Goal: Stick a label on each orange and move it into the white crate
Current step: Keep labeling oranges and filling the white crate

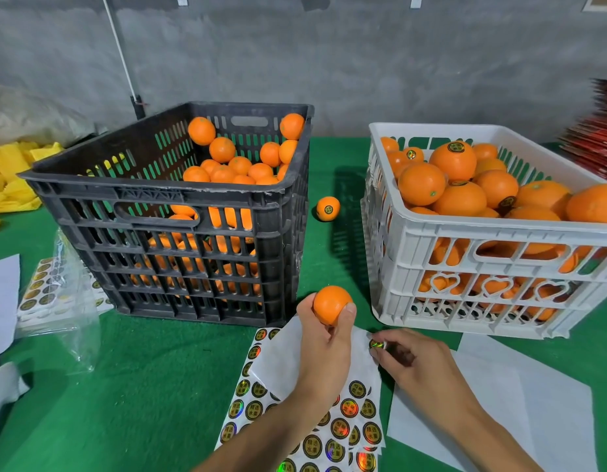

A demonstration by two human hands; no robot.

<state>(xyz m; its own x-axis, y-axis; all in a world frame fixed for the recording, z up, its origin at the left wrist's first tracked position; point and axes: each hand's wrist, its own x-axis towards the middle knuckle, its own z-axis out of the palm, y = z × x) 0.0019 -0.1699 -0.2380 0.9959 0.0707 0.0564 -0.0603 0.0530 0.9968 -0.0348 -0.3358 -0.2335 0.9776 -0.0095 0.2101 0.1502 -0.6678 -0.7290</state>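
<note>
1. left hand [324, 338] holds one orange [332, 304] up off the tabletop [152, 379], fingers and thumb curled round its lower half; top of the fruit bare, no label visible on it.
2. right hand [411, 361] pinches a round foil label [376, 344] between thumb and fingers, just beside the curled edge of the sticker sheet [295, 420]; whether the label is fully free of the backing, cannot tell.
3. handling, as judged: orange firm, round, light enough for one hand, skin smooth and likely to roll if set down; hold low and to the sides so the crown stays open for the label. label thin, floppy, tacky; best held by its rim so it does not fold on itself.
4. white crate [465, 233] stands to the right, near the hands, piled with oranges above its rim toward the right; lower room shows at its near-left corner.
5. black crate [166, 212] to the left, part filled with oranges.
6. a labelled stray orange [328, 208] lies on the tabletop in the gap between the crates.
7. the path from hand up over the white crate's near rim looks open; heaped fruit could roll off if nudged.
</note>
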